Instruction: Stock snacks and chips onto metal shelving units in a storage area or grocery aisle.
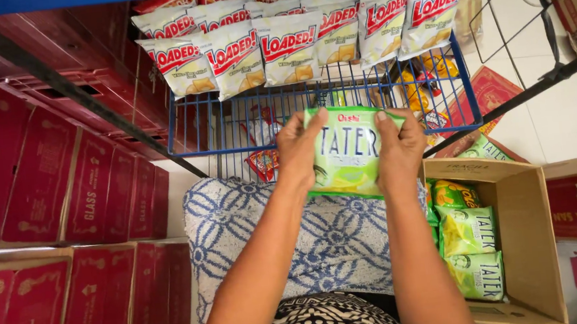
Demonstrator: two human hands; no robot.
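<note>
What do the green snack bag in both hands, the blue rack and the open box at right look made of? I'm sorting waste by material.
Green snack bag: thin plastic film, probably; glossy, slightly crinkled in the left hand and right hand.
Blue rack: metal wire, seemingly blue-coated; thin rods forming a grid.
Open box: brown corrugated cardboard, matte, with folded flaps.

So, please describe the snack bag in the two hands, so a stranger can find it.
Start at the blue wire shelf; just below its front edge, the left hand and right hand grip a light green snack bag. Unlike the similar bags in the cardboard box, it is held up.
</note>
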